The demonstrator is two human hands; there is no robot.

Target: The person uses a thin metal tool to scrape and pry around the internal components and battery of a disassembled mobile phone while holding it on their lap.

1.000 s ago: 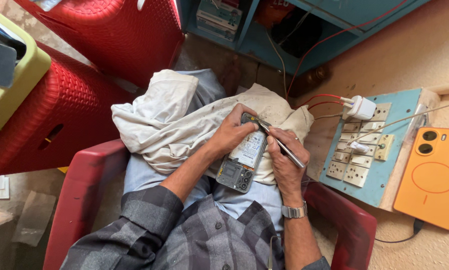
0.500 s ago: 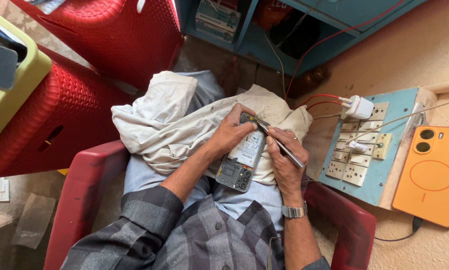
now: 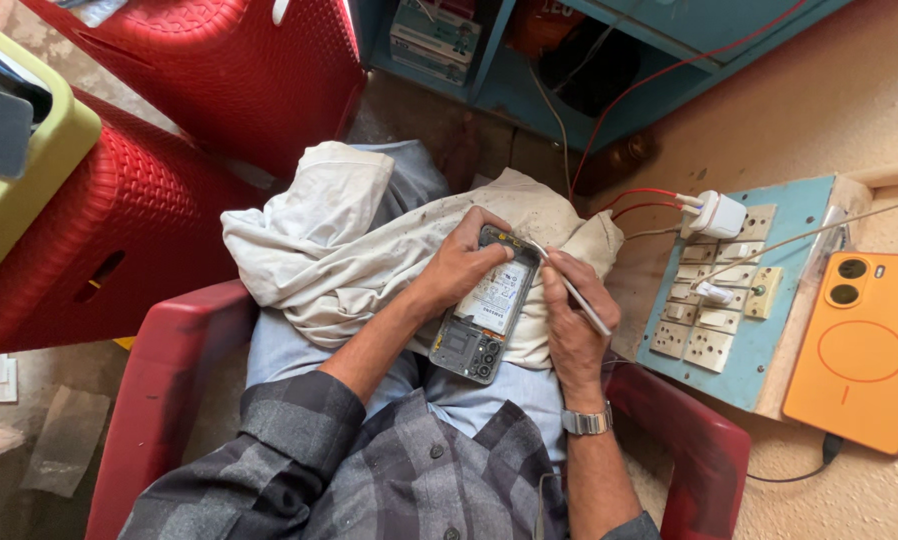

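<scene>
- Cloth (image 3: pixel 349 250), white and stained, covers our lap and spreads to the left of the opened phone (image 3: pixel 487 315); the phone lies on it, so the cloth is a soft bed under the work.
- Our left hand (image 3: pixel 456 268) comes next, at the upper left side of the phone. It is closed around the phone's edge, with the thumb on the top end and the fingers behind the frame.
- The phone has no back cover, and we see the pale battery in the middle and the dark camera part at the end nearest our body. We judge it light and stiff but fragile: the bare board and the battery should not be pressed or pierced. The metal side frame, where the left hand already holds, looks like the safe place to grip.
- Its long axis runs diagonally, from the camera end low and left, near our belly, to the other end high and right, pointing away from us. The open back faces up.
- Just right of the phone, our right hand (image 3: pixel 572 325) is closed on a thin pale tool (image 3: pixel 569 287), held like a pen, with its tip at the phone's top right corner.
- Farther right of the phone stand a blue switch board (image 3: pixel 769 340) and an orange phone (image 3: pixel 859 355).
</scene>
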